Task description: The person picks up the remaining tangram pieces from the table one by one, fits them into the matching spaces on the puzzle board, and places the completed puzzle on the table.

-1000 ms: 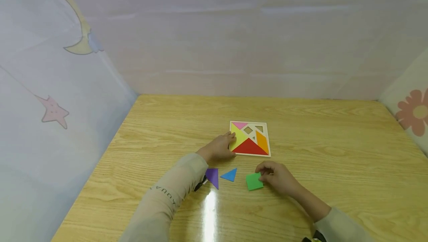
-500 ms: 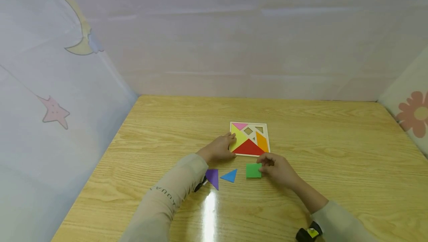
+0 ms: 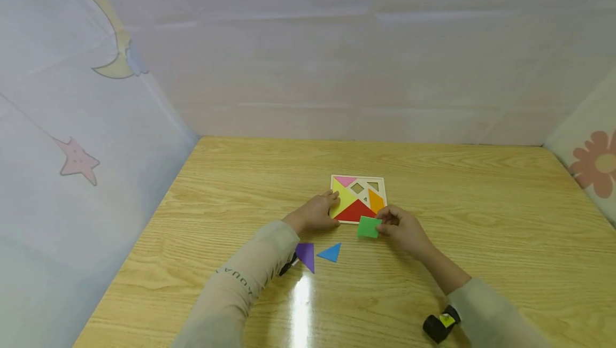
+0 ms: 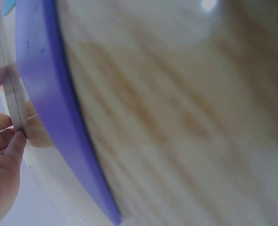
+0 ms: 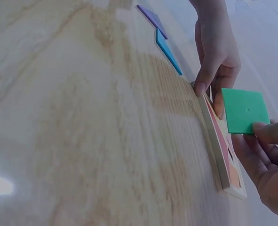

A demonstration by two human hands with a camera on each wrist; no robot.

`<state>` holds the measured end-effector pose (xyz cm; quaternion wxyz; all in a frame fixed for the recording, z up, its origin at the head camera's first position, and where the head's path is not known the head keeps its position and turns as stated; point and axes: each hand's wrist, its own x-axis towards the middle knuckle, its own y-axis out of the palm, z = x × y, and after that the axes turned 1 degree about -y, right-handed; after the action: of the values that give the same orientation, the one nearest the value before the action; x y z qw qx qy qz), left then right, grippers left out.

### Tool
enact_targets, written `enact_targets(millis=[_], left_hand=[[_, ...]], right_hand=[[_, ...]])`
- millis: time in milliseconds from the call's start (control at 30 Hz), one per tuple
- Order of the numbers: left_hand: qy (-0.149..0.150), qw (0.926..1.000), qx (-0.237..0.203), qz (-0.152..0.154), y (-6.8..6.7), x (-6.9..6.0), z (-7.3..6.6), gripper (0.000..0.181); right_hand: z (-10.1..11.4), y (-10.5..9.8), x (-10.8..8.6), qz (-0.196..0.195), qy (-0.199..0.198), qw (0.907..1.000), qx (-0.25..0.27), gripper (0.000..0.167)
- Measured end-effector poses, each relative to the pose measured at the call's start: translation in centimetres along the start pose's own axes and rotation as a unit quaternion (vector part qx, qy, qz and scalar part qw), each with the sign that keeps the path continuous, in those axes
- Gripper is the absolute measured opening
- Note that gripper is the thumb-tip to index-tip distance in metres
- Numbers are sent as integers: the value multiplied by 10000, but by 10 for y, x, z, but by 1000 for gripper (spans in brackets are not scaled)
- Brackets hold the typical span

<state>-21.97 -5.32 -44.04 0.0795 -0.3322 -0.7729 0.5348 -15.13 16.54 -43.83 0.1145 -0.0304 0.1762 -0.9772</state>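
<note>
From the head, the right hand [image 3: 403, 230] pinches a green square [image 3: 368, 227] by its right edge, thumb and forefinger drawn together with just the thin piece between them. The square overlaps the near right part of the puzzle board [image 3: 367, 190], covering some of the red triangle [image 3: 353, 212] and the near rim. The left hand [image 3: 317, 213] has its grip around the board's near left corner, thumb at the near edge, fingers reaching over the left side and hiding part of that rim. A purple triangle [image 3: 307, 254] and a blue triangle [image 3: 330, 252] lie near each other on the tabletop [image 3: 481, 203]; the left sleeve [image 3: 260, 257] covers an end of the purple one.

From the left wrist, the purple triangle is large and close, its upper end cut off by the frame, with a sliver of blue at the top left. Past it, the left thumb and bent fingers touch the board's pale edge at separate spots. The hand itself runs out of the frame, and much of the wood grain is blurred.

From the right wrist, the green square is lifted clear of the tabletop, the right thumb on its lower corner and fingers beneath. That hand is cut off at the right. The square blocks part of the board; whether the two touch I cannot tell.
</note>
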Motion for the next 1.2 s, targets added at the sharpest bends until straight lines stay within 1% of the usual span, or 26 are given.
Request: enact_targets(millis=[100,333,467,600,800,1000,1200], left_hand=[[22,10000,24,1,0,0,0,61],[49,10000,-1,-20,0,0,1,62],[26,10000,8,-2,-1,-1,0,62],[53,10000,15,0,-1,-1,0,62],[72,10000,21,16,1,-1,1,62],[50,10000,-19,26,1,0,1,61],[24,10000,-25,57,1,0,2,60]], right_hand=[[3,0,4,-77,110,9997,220,15],[5,-1,13,-226,299,9990,262,15],[6,0,18,-294,362,9980,416,16],[7,1,23,-415,407,9968,541,17],[10,3,30,-646,365,9935,865,18],[12,3,35,-908,531,9902,916,20],[9,3,40,-1109,696,9875,880,21]])
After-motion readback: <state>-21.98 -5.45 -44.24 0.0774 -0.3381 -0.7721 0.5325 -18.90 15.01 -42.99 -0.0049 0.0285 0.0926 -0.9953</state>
